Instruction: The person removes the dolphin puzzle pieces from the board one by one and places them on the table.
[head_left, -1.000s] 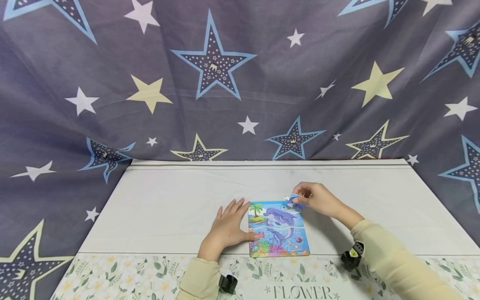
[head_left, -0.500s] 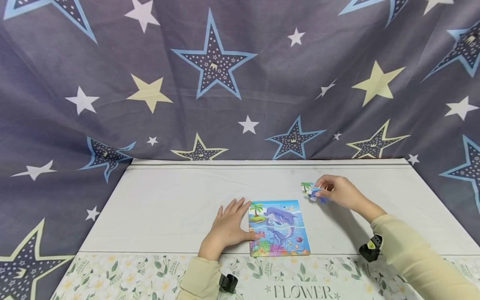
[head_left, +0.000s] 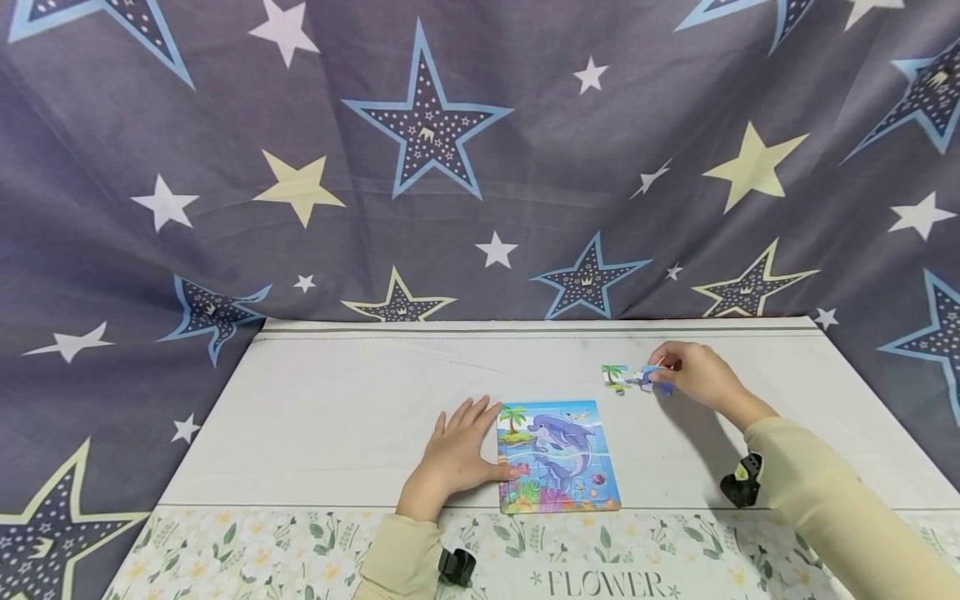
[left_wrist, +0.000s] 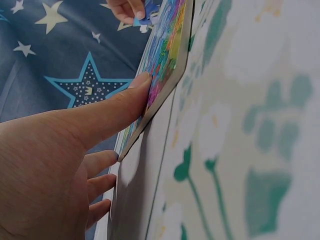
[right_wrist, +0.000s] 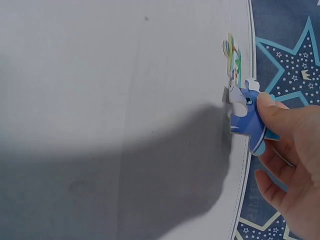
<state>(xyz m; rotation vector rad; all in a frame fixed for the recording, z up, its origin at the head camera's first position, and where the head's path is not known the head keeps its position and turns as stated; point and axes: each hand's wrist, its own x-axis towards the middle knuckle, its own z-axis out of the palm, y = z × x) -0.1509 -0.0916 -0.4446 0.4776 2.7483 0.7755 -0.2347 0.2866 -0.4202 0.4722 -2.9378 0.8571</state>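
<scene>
Okay, left hand (head_left: 452,460) was spread on the table (head_left: 337,417), thumb on puzzle board (head_left: 566,467); palm-tree piece (head_left: 612,375) lay past its far right corner; dolphin piece (right_wrist: 244,115), pinched in right hand (head_left: 700,379), looked not yet joined. Pieces left: couldn't tell.

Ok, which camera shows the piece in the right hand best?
Right wrist view: the piece is large there, its printed eye clear. The head and left wrist views show it small, partly behind the right hand, the latter near its top edge.
</scene>
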